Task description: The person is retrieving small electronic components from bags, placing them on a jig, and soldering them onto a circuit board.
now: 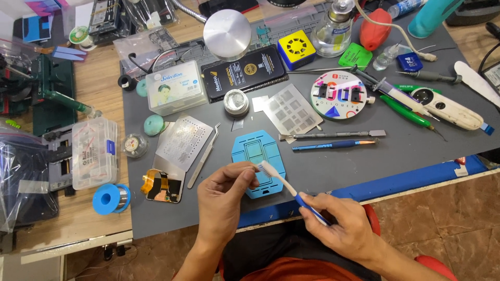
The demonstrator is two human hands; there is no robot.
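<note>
We held the toothbrush (286, 186) in our right hand (338, 224), fingers clamped on its handle, bristles touching the left hand's (224, 200) fingertips (250, 174), which pinched together over the blue jig (255, 151) on the mat (338, 161).

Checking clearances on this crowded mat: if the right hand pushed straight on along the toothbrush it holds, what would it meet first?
The right hand points up-left along the toothbrush. First in line are the left hand's fingertips at the bristles, over the blue fixture; depth is uncertain.
</note>
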